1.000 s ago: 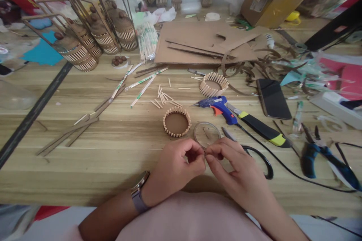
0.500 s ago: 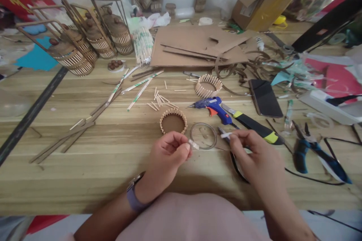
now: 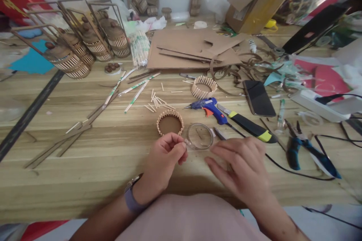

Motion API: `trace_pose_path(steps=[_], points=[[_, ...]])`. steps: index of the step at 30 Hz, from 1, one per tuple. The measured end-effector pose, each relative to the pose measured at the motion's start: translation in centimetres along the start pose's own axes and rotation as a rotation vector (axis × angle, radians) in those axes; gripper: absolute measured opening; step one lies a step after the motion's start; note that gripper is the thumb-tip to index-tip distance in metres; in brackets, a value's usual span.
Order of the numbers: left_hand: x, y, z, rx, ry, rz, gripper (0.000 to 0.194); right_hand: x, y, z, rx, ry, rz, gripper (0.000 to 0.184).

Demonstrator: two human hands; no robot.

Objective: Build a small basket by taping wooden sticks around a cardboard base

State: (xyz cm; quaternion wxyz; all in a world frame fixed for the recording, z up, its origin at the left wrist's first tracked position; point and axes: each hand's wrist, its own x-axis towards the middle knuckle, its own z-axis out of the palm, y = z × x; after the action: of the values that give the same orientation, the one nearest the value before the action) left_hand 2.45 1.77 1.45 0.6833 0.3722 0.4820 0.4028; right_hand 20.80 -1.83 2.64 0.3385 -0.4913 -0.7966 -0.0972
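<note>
At eight o'clock from the ring (image 3: 212, 136), the left hand (image 3: 165, 160) edge-pinches a scrap (image 3: 189, 144), likely light and flimsy; the right hand (image 3: 244, 165) gapes.

Blue glue gun (image 3: 210, 108) with orange trigger (image 3: 208, 112)

Bench: pale wooden tabletop (image 3: 104, 173), grain running crosswise. Near the middle, a brown-floored stick ring (image 3: 169, 125); just right of it, a clear circular rim (image 3: 188, 135), dish or hoop, cannot tell. Behind: loose short sticks (image 3: 158, 101), scattered, and a second stick ring (image 3: 203, 94). Blue glue gun (image 3: 211, 108) on its side, yellow-and-black cutter (image 3: 249, 124) beside it. Further right, dark phone (image 3: 259, 98), open-jawed pliers (image 3: 307, 150). Far side: flat cardboard sheet (image 3: 181, 51). Left: handled stick baskets (image 3: 69, 62), upright; crossed brown strips (image 3: 59, 142).
</note>
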Motion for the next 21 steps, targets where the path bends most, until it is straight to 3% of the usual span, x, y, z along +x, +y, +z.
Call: trace_pose_path(steps=[3,16,19,21], points=[[-0.1,0.3,0.2,-0.013,-0.006,-0.030,0.012,0.3,-0.9,0.7,-0.023,0.027,-0.080,0.015],[-0.4,0.5,0.2,-0.077,-0.037,-0.083,0.016,1.5,-1.2,1.4,-0.106,-0.012,-0.154,0.010],[-0.5,0.8,-0.1,-0.090,-0.031,-0.032,0.015,1.9,-0.6,1.3,-0.058,-0.021,-0.121,0.009],[-0.5,1.3,-0.7,-0.111,0.041,0.069,0.013,2.3,0.0,1.3,0.013,-0.016,-0.064,0.007]])
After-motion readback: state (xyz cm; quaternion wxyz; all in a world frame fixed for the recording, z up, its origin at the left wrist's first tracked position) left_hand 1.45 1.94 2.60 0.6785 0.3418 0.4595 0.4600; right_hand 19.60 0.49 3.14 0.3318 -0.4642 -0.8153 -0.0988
